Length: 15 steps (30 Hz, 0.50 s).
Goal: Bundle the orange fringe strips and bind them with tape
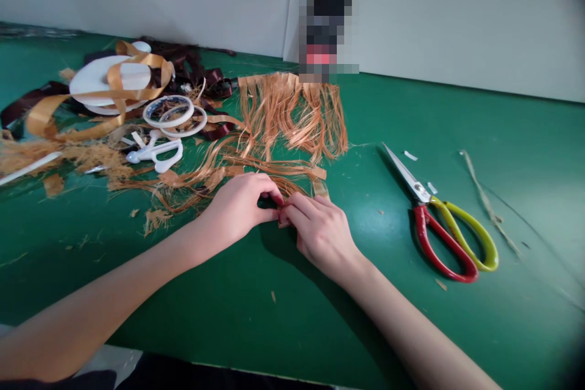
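Observation:
My left hand (240, 207) and my right hand (320, 234) meet at their fingertips on the green work table (219, 292). Both pinch a small dark red ribbon piece (284, 217), which is mostly hidden by my fingers. Just beyond them lies a mass of frayed copper-coloured ribbon strands (292, 116), with loose ends reaching my left hand. To the right of my right hand rest large scissors (439, 225) with red and yellow-green handles, their blades closed.
At the back left lie a white spool wound with gold ribbon (114, 88), dark maroon ribbon (192, 67), white tape rolls (168, 111), white-handled scissors (155, 153) and tan frayed fibres (55, 158). A blurred object (326, 30) stands against the white wall (434, 12).

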Motion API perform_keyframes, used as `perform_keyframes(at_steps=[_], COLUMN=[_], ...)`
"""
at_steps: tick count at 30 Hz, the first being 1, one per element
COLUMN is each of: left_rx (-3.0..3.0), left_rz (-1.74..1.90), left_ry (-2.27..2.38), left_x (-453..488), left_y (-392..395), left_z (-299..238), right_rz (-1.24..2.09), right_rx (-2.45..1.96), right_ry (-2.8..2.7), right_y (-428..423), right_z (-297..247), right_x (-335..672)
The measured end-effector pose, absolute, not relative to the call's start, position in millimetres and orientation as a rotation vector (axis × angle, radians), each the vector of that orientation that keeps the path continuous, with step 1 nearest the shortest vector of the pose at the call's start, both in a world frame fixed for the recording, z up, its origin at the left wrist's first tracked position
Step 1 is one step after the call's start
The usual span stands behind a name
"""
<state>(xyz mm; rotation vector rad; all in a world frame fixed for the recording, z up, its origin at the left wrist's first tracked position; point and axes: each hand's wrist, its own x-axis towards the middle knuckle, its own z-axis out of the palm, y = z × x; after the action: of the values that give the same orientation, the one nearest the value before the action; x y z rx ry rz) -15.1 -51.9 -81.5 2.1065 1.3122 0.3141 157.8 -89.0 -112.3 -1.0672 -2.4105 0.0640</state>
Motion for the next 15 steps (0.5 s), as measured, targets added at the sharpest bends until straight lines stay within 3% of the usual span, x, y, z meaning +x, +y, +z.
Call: perform_keyframes(at_steps=[15], left_rx=[2.131], left_rz=[0.305], left_ry=[1.284], left_x=[-16.6], left_y=[-53.3], left_z=[-82.4], right_rz=[0.216], right_rx=[-1.158], right_ry=[-2.369], right_y=[-90.0], right_z=[-113.3], right_x=[160.9])
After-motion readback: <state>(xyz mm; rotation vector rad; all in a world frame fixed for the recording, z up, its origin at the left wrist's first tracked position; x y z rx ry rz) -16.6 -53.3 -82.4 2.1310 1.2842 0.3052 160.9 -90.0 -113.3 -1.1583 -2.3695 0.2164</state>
